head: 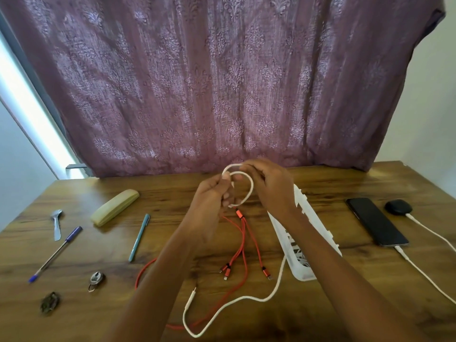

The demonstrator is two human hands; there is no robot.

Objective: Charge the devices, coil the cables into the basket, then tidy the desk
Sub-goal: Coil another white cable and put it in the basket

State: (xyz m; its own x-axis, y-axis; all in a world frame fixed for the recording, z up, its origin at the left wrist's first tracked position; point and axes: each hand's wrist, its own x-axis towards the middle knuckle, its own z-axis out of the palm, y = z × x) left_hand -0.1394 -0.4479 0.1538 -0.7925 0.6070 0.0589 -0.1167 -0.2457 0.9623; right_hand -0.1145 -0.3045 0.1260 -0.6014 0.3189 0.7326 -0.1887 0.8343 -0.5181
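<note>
We are looking down at a grainy wooden counter (172, 198), where the loose tail of a smooth white cable (246, 297) is snaking across a red braided multi-head cable (238, 214). Above them, our left hand (212, 201) is pinching a round coil of that white cable while our right hand (269, 186) is curling round its top. A white slatted plastic basket (304, 272) is lying just right of the hands. Farther right, a flat black phone (376, 222) and a rounded dark earbuds case (398, 206) are sitting plugged in.

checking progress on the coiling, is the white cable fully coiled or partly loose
Partly coiled: left hand and right hand hold loops of the white cable, while its tail trails loose across the desk.
</note>
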